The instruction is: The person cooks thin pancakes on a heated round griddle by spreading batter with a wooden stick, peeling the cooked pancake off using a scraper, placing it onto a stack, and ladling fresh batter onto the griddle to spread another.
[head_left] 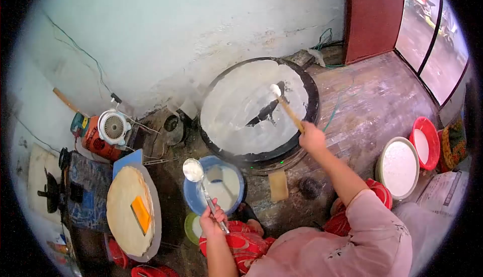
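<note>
In the head view a large round griddle (313,93) with a black rim stands on the floor. A thin layer of white batter (231,111) covers most of it, with dark bare streaks near the middle and right. My right hand (313,137) is closed on a wooden-handled spreader (291,113), its batter-coated head over a bare streak. My left hand (213,218) grips the handle of a metal ladle (193,170), whose bowl is coated with white batter. Below the ladle sits a blue bucket (242,182) of white liquid batter.
A stack of pale round flatbreads (121,211) bears an orange-yellow scraper (141,215) at left. A white blower (113,127) stands behind. At right are a cream basin (399,168) and a red basin (433,151). A tan cloth (278,186) lies before the griddle.
</note>
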Action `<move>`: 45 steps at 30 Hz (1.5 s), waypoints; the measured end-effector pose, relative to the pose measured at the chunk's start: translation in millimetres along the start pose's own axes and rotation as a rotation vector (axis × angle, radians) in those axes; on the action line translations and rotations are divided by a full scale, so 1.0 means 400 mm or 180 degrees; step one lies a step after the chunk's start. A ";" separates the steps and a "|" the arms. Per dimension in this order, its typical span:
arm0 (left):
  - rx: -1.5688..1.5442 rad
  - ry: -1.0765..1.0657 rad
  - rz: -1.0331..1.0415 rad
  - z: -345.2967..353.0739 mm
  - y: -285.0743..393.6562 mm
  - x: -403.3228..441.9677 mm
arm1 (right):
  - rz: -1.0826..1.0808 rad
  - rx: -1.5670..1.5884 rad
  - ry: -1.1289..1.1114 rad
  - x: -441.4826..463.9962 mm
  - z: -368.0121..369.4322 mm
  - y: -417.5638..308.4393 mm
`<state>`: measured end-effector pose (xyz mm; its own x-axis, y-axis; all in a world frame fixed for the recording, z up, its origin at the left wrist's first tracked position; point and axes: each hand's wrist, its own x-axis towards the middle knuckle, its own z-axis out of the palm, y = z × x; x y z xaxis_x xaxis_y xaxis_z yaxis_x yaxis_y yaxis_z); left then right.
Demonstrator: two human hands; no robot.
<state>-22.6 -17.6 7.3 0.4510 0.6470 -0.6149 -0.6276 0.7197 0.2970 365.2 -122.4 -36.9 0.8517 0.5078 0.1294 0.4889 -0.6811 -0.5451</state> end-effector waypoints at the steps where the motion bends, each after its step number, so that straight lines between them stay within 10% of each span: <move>1: 0.0027 -0.0018 0.0062 0.007 -0.005 -0.003 | -0.0313 0.0202 0.0185 -0.031 0.014 -0.005; 8: 0.0234 -0.0081 0.0063 0.013 -0.012 -0.005 | -0.0586 -0.0799 0.0251 0.058 -0.009 0.092; 18: 0.0177 -0.0004 0.0028 0.020 -0.021 -0.007 | 0.0438 0.0700 -0.0251 0.156 -0.039 0.192; 25: 0.0144 0.0079 0.0015 0.037 -0.025 -0.007 | -0.0077 0.1165 -0.1320 0.165 -0.074 0.270; 29: 0.0182 -0.0047 -0.0007 0.019 -0.025 -0.003 | 0.0791 0.0989 -0.0429 0.130 -0.071 0.230; 45: 0.0241 -0.0155 -0.0143 0.000 -0.009 -0.001 | -0.0450 0.0669 -0.0807 -0.058 0.032 0.022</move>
<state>-20.6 -20.2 6.5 0.5091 0.6238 -0.5930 -0.5571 0.7640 0.3254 347.6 -133.5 -55.3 0.6917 0.7218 0.0205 0.5266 -0.4848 -0.6983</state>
